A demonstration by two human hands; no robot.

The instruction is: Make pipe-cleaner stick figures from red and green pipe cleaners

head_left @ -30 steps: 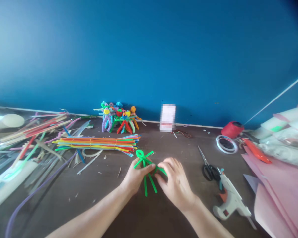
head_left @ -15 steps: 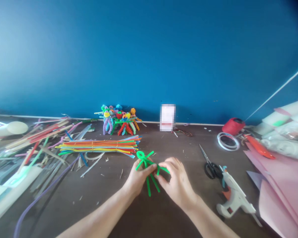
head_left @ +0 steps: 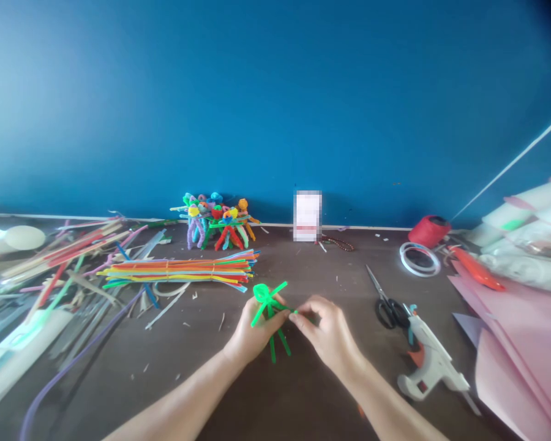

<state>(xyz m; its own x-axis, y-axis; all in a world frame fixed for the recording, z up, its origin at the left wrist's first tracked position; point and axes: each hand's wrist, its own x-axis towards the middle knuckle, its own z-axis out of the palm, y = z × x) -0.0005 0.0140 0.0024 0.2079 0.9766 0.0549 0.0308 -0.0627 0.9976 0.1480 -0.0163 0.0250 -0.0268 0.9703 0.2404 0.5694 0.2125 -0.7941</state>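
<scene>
A bright green pipe-cleaner figure (head_left: 267, 300) with a looped head and several straight limbs is held over the dark table. My left hand (head_left: 258, 331) grips its middle, with the legs hanging below the palm. My right hand (head_left: 327, 329) pinches a green arm of the figure between thumb and fingers, close to the left hand. The fingers hide the end of that arm.
Beyond the hands lies a banded bundle of multicoloured pipe cleaners (head_left: 179, 271), with finished figures (head_left: 215, 223) behind it. Scissors (head_left: 388, 313) and a white glue gun (head_left: 429, 361) lie to the right, beside pink paper sheets (head_left: 509, 349). Loose strips (head_left: 73, 269) cover the left side.
My right hand has closed in toward the figure's body. The green arm that stuck out to the right is now mostly hidden in its fingers, and the figure has turned slightly.
</scene>
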